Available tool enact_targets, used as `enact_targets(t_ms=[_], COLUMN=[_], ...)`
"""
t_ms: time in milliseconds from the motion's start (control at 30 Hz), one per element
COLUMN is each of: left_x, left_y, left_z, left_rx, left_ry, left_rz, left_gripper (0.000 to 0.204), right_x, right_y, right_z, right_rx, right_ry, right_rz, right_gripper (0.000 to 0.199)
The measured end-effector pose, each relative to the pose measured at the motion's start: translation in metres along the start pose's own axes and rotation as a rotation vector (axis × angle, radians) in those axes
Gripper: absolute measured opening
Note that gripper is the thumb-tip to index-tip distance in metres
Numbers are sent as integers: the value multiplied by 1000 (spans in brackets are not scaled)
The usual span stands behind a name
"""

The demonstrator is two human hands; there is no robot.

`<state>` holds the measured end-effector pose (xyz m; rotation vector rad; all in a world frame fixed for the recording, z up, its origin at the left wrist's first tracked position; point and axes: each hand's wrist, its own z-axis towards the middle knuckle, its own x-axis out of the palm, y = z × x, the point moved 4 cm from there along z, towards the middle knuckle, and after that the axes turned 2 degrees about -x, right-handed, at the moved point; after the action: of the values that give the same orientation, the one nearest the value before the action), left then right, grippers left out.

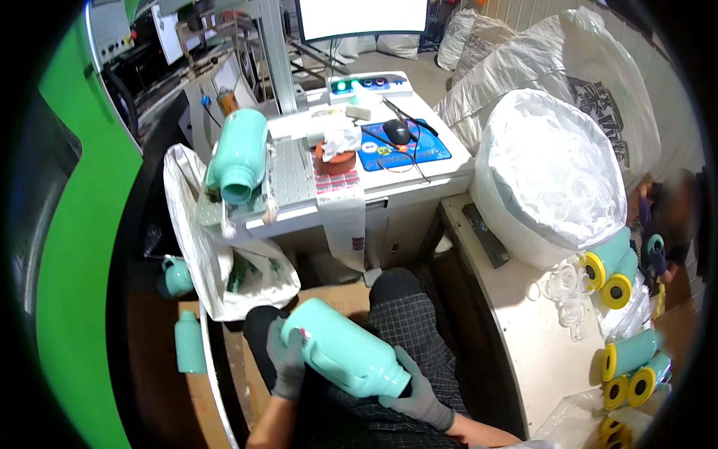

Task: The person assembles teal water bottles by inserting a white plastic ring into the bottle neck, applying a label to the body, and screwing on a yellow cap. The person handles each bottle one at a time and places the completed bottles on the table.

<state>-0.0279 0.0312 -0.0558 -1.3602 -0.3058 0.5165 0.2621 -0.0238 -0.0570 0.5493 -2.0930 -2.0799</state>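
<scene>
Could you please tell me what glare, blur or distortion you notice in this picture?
All in the head view: the screen is washed out to white; the person at the far right is partly blurred; the green panel bows along the dark, rounded rim; the held turquoise bottle looks fairly sharp, with soft highlights.

Btl point(347, 346) smooth & glossy, trousers point(407, 318) matt cloth.

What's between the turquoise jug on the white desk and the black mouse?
The head view mainly shows perforated plate, a reddish-brown pot holding crumpled white paper, then blue mat.
</scene>
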Motion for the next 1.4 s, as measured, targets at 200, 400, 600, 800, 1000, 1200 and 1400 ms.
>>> enact_targets(t_ms=[200,400,600,800,1000,1200,1400], left_x=[3,9,1,-16,55,145,184], left_y=[15,22,44,16,-225,-272,-279], left_z=[-5,-1,3,19,-21,-69,-70], left_rx=[23,60,83,-198,670,945,1020], left_ry=[-56,-39,-68,-24,878,1238,1311], left_rz=[71,132,224,-529,-281,-609,-732], left_gripper=[25,27,28,26,31,34,36], right_x=[-1,-1,2,11,13,20,16], right_y=[-6,-3,3,-3,9,20,16], right_z=[-2,-7,-2,0,13,24,31], right_rx=[62,-23,-20,-12,-41,-7,40], right_ry=[-8,-75,-64,-66,-94,-28,-26], right_rz=[43,106,135,176,81,56,39], right_gripper=[117,120,118,110,95,96,97])
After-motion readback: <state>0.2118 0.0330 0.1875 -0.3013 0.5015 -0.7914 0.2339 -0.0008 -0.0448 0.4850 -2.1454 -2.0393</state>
